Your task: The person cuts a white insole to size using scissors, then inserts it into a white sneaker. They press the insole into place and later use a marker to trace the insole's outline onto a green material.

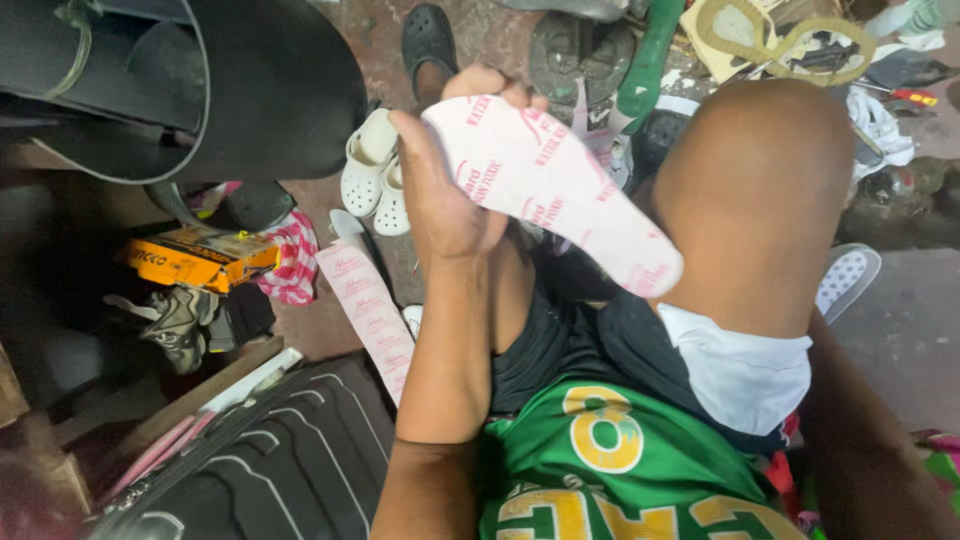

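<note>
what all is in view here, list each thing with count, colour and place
insole board: 1, white with red print, held up at centre
second insole board: 1, white with red print, on floor left of the forearm
clogs: 2, white, on floor behind the hand
sandal: 1, black, top centre
box: 1, orange, on floor at left
striped cloth: 1, red and white, beside the box
rubber sheet: 1, black, curled, top left
ridged case: 1, black, bottom left
jersey: 1, green with yellow figures, bottom centre
knee: 1, raised at right
left hand: 1, gripping the insole board
right hand: not in view
</note>
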